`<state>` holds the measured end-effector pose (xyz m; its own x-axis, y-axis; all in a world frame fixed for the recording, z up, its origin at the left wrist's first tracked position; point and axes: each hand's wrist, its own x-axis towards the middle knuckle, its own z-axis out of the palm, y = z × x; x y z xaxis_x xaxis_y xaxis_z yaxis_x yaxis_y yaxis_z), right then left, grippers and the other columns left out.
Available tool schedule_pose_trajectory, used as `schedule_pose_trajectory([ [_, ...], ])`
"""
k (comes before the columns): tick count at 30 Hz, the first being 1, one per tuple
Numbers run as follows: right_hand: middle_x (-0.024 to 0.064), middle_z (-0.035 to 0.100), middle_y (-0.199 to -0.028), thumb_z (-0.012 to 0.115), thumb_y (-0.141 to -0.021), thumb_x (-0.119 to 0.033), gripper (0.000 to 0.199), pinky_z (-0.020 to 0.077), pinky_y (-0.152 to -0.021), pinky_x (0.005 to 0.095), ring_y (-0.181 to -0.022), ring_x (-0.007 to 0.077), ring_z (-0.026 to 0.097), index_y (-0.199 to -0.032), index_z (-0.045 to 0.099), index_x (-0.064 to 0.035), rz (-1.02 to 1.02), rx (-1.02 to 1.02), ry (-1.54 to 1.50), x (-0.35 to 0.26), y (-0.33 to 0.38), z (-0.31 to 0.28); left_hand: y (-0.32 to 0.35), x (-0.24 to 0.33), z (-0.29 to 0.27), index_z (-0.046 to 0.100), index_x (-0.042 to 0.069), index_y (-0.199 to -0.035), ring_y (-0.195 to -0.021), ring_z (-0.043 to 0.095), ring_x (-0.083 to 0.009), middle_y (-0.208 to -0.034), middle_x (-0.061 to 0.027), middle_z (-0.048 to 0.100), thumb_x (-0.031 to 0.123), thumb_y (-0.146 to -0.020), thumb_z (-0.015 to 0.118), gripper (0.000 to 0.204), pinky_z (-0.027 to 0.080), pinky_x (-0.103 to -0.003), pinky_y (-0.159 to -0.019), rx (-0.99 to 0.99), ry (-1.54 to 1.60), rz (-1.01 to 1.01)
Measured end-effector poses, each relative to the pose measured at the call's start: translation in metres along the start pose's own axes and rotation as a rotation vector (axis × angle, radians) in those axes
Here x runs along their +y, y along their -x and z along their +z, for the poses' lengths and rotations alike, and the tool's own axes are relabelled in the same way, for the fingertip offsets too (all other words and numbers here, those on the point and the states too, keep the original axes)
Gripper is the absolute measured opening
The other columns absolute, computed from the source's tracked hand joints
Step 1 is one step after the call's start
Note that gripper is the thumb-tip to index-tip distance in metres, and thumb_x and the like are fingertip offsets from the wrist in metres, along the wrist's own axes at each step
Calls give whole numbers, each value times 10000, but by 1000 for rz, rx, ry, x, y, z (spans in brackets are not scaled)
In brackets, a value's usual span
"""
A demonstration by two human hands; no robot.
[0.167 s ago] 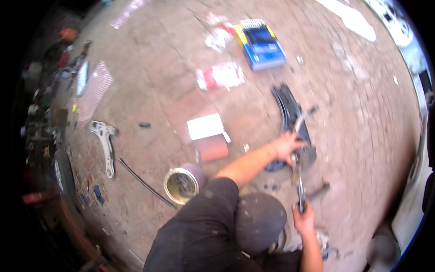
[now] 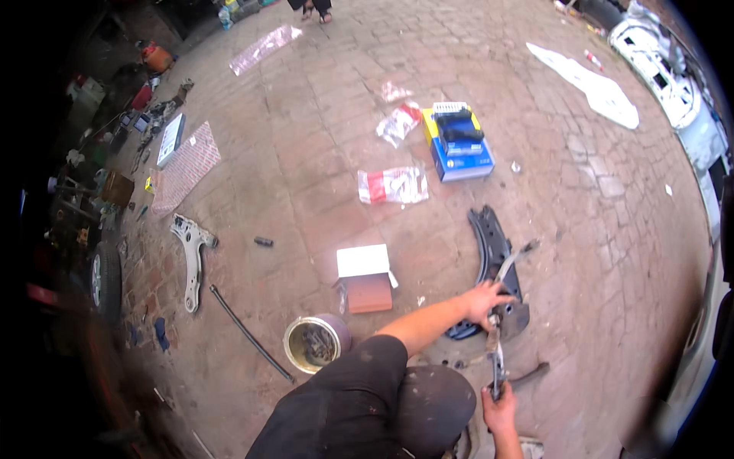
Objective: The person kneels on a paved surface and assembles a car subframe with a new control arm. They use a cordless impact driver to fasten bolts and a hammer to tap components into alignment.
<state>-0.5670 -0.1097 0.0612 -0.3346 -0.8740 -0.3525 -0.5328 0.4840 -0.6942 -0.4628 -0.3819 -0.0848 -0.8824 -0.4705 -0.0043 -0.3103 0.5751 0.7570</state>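
A black control arm (image 2: 489, 233) lies on the brick floor at centre right, with a grey curved metal bar (image 2: 510, 264) across it. Near the bar's lower end my left hand (image 2: 486, 301) has its fingers curled round the metal; just what they grip is partly hidden. Closer to me, my right hand (image 2: 499, 411) is closed on the handle of a silver plier-like tool (image 2: 499, 366). The tool's far end meets the metal parts just below my left hand. A dark bar (image 2: 529, 375) sticks out to the right beside the tool.
A metal can (image 2: 289, 348) with small parts inside stands left of my knee. An open cardboard box (image 2: 370, 295), a blue-and-yellow box (image 2: 466, 167) and plastic bags (image 2: 393, 186) lie ahead. Further left are a silver control arm (image 2: 193, 268) and a black rod (image 2: 248, 333).
My view has tilted upward, so everything sits lower in the picture and a person's feet show at the top. Both hands keep their places on the metal parts and tool.
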Motion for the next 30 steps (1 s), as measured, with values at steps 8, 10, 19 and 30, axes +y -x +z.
schedule_pose_trajectory([
  [8,159,646,-683,760,-858,-225,269,512,-612,407,-625,314,653,-888,604,-7,-90,27,20,1,17,-10,-4,4,-5,317,352,-1551,-1275,430,-440,-1485,-198,383,437,-557,926,1169,383,-523,-1085,-133,-184,-14],
  [10,167,646,-683,756,-858,-228,269,514,-615,418,-633,343,656,-875,603,-7,-115,42,19,-4,18,-14,-4,10,-9,299,353,-1558,-1286,424,-443,-1496,-199,376,449,-547,929,1194,376,-527,-1094,-148,-222,-24],
  [19,262,634,-776,709,-890,-220,305,506,-642,500,-760,481,633,-1029,580,18,-101,61,22,14,21,-19,7,18,15,287,244,-1565,-1486,161,-483,-1582,-180,296,420,-456,954,1306,250,-618,-1171,6,-210,-149],
  [30,276,655,-904,631,-959,-276,352,527,-730,548,-817,488,642,-1102,530,29,-176,-60,410,25,-16,-4,2,-9,22,372,324,-1525,-1492,160,-460,-1517,-108,391,398,-496,946,1182,244,-604,-1191,119,-162,-14],
])
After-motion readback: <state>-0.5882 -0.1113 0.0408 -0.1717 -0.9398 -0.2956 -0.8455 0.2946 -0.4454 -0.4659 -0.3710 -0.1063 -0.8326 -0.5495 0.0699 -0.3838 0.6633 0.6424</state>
